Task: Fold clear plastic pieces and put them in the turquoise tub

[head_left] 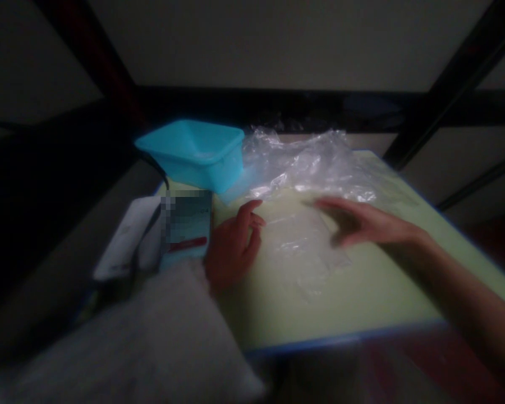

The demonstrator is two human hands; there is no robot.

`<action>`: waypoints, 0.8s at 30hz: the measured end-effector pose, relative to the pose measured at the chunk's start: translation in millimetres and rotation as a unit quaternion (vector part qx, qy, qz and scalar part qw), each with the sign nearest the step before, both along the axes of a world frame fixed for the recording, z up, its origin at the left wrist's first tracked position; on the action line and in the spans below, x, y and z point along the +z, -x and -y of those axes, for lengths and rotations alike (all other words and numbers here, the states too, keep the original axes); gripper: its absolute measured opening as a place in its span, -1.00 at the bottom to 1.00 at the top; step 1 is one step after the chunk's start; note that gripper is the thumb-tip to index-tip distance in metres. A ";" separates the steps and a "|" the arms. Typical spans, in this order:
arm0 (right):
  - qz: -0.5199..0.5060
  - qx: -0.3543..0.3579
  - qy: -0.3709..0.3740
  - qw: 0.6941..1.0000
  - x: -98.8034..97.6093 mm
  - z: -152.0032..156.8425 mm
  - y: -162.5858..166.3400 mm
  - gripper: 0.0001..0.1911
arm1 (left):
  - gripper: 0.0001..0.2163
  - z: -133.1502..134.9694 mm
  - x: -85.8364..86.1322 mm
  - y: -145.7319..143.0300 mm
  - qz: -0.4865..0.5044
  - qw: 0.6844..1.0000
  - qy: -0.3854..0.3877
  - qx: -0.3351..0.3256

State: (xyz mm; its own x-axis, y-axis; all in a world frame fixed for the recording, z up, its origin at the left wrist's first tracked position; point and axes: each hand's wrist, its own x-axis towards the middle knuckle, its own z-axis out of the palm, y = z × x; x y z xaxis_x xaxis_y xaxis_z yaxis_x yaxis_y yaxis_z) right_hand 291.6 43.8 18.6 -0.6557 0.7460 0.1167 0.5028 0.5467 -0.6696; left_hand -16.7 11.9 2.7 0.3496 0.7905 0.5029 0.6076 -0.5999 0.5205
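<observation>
Pale sleeve across lower left of frame; left hand near centre, fingers loosely curled beside flat clear bag, whether pinching its edge cannot tell; bag just right of centre, between hands, on yellow desk; right hand right of centre, blurred, fingers spread from thumb near bag's right edge; red item and white item at left; blue basin upper left of centre; crumpled clear plastic upper centre.
</observation>
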 end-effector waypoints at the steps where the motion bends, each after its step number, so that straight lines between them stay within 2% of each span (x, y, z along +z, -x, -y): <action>1: 0.018 0.007 0.004 1.000 -0.9 -0.9 -3.6 -0.09 | -0.63 -0.1 0.0 -0.1 -0.001 1.000 -0.001 -0.001; 6: 0.090 0.028 0.014 0.995 -8.2 -3.4 -9.8 0.06 | -0.63 -1.6 -0.3 -0.6 0.002 1.000 0.001 -0.003; 11: 0.093 0.035 0.013 0.995 -6.5 -1.2 -5.9 0.05 | -0.63 -1.2 -0.1 -0.6 -0.002 1.000 0.004 -0.001; 24: 0.119 -0.005 0.024 0.993 -3.1 16.5 17.1 0.09 | -0.63 -1.1 -0.1 0.7 -0.004 1.000 0.012 0.006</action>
State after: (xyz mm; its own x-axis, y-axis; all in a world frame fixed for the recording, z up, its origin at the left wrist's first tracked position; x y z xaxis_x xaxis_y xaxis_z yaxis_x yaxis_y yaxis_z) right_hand 274.5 27.3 15.5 -0.6531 0.7534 -0.0770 0.6552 0.5111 -0.5563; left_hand -17.4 13.0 2.6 0.3446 0.8065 0.4805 0.6189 -0.5800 0.5297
